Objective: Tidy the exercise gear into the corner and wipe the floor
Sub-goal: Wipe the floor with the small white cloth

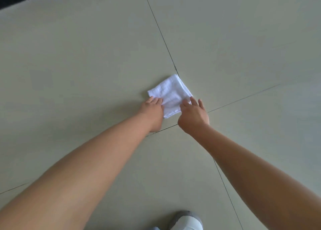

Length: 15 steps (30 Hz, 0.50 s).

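Left hand [153, 108] pinches the edge of the white cloth [171, 91]; right hand [193, 114] rests spread on it. I see it folded on the floor [86, 65].

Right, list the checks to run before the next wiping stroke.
1. White cloth folded and lying flat on the floor: ok.
2. Left hand on the cloth's near left edge: ok.
3. Right hand touching the cloth's right edge, fingers spread: ok.
4. Tiles beyond the cloth show nothing in the stroke's path: ok.
5. Cloth damp enough to wipe: cannot tell.
6. Exercise gear already in the corner: cannot tell, none is in view.
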### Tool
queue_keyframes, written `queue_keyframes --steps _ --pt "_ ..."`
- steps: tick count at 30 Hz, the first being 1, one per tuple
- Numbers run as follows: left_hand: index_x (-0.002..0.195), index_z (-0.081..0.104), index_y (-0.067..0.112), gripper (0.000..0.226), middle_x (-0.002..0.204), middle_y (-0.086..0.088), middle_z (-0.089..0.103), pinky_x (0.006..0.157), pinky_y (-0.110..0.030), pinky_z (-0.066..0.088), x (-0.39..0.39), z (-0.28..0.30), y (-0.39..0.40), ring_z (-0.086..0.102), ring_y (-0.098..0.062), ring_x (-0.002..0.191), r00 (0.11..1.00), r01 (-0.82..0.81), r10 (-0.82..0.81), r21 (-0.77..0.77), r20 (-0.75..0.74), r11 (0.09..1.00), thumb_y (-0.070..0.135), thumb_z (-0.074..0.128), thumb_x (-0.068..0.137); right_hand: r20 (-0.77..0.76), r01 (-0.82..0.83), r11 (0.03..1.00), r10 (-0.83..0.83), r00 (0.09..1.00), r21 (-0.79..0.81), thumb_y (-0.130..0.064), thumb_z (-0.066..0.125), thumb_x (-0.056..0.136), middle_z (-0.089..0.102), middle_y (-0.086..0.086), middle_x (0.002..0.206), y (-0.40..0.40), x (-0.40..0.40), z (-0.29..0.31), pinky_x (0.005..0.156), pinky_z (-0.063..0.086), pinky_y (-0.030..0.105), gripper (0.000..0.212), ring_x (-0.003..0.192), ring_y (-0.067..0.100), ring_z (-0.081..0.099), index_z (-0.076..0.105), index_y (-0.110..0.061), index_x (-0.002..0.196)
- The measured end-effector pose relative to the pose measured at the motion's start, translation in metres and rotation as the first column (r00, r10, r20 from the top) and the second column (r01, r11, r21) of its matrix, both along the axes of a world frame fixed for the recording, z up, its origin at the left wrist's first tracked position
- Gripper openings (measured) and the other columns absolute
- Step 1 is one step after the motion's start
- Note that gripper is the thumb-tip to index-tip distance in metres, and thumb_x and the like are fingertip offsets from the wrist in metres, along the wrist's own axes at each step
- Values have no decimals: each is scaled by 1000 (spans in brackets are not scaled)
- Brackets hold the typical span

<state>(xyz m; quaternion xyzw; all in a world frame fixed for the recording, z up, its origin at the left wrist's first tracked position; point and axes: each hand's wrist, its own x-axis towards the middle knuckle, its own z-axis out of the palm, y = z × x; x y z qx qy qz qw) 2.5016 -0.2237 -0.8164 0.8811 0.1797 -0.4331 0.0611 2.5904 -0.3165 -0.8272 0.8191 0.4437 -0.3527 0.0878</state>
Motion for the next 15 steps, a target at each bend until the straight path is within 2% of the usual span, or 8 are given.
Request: queue_keyframes --steps 4,7,11,15 --pt "150 6 0 68 159 -18 0 121 -33 -4 -25 -3 -40 0 -27 149 984 174 -175 -91 -10 981 16 41 94 -38 110 993 -111 993 -35 -10 32 92 4 -4 161 -56 -32 0 120 -8 31 61 149 16 -6 12 -11 150" --pt "150 1 -1 71 159 -20 -3 120 -34 -5 -36 -11 -62 -2 -29 149 964 258 -262 -82 -48 963 18 42 95 -12 153 986 -154 988 -66 -14 30 94 -4 -8 160 -79 -46 -1 119 -12 34 63 148 15 -11 4 -15 151" --pt "151 2 4 67 160 -15 -3 121 -34 -4 -20 -14 -56 -1 -27 149 973 231 -231 -19 11 973 30 37 100 81 270 961 -266 961 -54 -18 26 95 -2 -12 160 -86 -34 -4 118 -14 38 59 148 16 -11 6 -18 151" --pt "151 4 3 65 160 -11 -3 121 -34 -1 41 -22 -41 -3 -25 149 984 119 -119 10 132 993 36 30 101 136 356 934 -350 927 -27 -14 25 95 -4 -6 160 -72 10 -16 120 -8 36 61 148 17 -10 3 -13 151"
